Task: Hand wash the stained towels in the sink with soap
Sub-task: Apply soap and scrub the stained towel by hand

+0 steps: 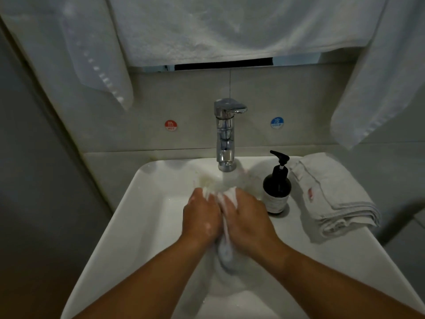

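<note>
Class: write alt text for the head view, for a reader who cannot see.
A left hand and a right hand grip a wet white towel over a sink, below a tap. A dark soap bottle and a folded, red-stained towel sit on its right edge; towels hang above.

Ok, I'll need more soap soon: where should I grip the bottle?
Around the round dark body of the bottle, from its left: the folded towel lies close on its right, and the narrow pump on top is for pressing.
</note>
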Demonstrator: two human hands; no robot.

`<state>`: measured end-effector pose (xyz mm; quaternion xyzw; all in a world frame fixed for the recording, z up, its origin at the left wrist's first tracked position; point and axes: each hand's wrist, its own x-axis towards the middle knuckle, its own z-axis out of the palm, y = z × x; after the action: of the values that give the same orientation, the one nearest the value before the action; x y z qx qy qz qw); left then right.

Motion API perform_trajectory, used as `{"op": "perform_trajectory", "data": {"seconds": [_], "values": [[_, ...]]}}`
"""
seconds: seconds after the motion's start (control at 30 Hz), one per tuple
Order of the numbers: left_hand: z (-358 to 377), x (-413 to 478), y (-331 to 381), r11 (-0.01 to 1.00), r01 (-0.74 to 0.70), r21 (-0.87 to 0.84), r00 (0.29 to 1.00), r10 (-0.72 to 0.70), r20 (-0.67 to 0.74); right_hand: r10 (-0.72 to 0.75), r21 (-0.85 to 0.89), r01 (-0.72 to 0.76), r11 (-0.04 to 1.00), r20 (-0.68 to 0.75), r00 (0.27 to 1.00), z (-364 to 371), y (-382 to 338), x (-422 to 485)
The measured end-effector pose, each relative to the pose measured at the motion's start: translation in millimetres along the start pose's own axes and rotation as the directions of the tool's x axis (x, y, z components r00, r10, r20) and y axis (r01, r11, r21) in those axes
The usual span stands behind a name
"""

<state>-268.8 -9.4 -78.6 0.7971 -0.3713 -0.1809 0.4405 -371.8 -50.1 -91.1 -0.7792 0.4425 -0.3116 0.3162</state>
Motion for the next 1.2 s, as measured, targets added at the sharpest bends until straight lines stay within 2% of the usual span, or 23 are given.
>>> {"op": "perform_trajectory", "data": {"seconds": [0.07,0.13,0.2,0.3,0.37,0.43,0.5,0.57,0.63,0.7,0.73,0.77,0.8,0.83,0.9,1.0,1.07,1.13,1.2], "values": [[0,-11,1,0.997,-0.063,0.053,0.998,0.062,0.030,-0.037,0.045,0.042,0.998,-0.103,0.994,-6,-9,7],[3,-27,7,0.988,-0.157,-0.005,0.986,0.157,0.059,0.052,0.103,-0.034,0.994,-0.177,0.983,-15,-2,24],[5,-32,10,0.979,-0.188,-0.082,0.978,0.194,0.076,0.115,0.041,-0.111,0.993,-0.102,0.988,-20,6,25],[8,-11,6,0.993,-0.096,-0.063,0.995,0.097,0.010,0.069,-0.076,-0.068,0.995,0.018,0.997,-7,9,9],[7,-3,0,1.000,-0.017,-0.016,1.000,0.017,-0.014,0.003,0.019,-0.003,1.000,-0.011,1.000,-4,2,2],[7,-10,1,0.999,-0.034,0.037,0.999,0.033,0.033,-0.046,0.076,0.053,0.996,-0.093,0.995,-10,-4,8],[5,-21,7,0.991,-0.130,-0.007,0.987,0.130,0.094,0.009,0.105,0.011,0.994,-0.182,0.983,-20,1,21],[1,-20,11,0.974,-0.177,-0.143,0.980,0.188,0.070,0.178,0.154,-0.146,0.977,-0.219,0.959,-28,18,35],[-3,-6,7,0.949,-0.101,-0.297,0.995,0.104,-0.005,0.358,0.325,-0.304,0.896,-0.120,0.926,-30,33,40],[-6,5,0,0.896,0.039,-0.442,0.999,-0.040,0.008,0.487,0.485,-0.507,0.713,0.178,0.855,-31,37,36],[-8,7,-4,0.885,0.077,-0.460,0.997,-0.078,0.018,0.497,0.472,-0.604,0.642,0.344,0.797,-32,33,28],[-9,7,-7,0.890,0.083,-0.448,0.996,-0.082,0.021,0.459,0.420,-0.651,0.632,0.474,0.752,-31,31,23],[-10,9,-11,0.896,0.079,-0.437,0.997,-0.079,0.020,0.412,0.383,-0.646,0.660,0.535,0.738,-31,29,19],[-12,10,-13,0.894,0.087,-0.440,0.996,-0.086,0.022,0.368,0.386,-0.606,0.696,0.533,0.762,-29,27,18],[-15,13,-15,0.893,0.176,-0.415,0.984,-0.163,0.066,0.309,0.471,-0.493,0.732,0.415,0.856,-26,24,22],[-14,8,-17,0.883,0.412,-0.225,0.888,-0.333,0.317,0.303,0.531,-0.379,0.758,0.228,0.925,-24,23,28],[-9,4,-21,0.866,0.449,-0.221,0.840,-0.324,0.435,0.281,0.548,-0.319,0.773,0.155,0.947,-22,24,27],[-5,5,-26,0.871,0.402,-0.283,0.868,-0.264,0.420,0.281,0.611,-0.326,0.721,0.172,0.944,-25,29,26],[-6,8,-25,0.850,0.351,-0.393,0.901,-0.193,0.389,0.229,0.638,-0.389,0.664,0.322,0.919,-30,32,21]]}}
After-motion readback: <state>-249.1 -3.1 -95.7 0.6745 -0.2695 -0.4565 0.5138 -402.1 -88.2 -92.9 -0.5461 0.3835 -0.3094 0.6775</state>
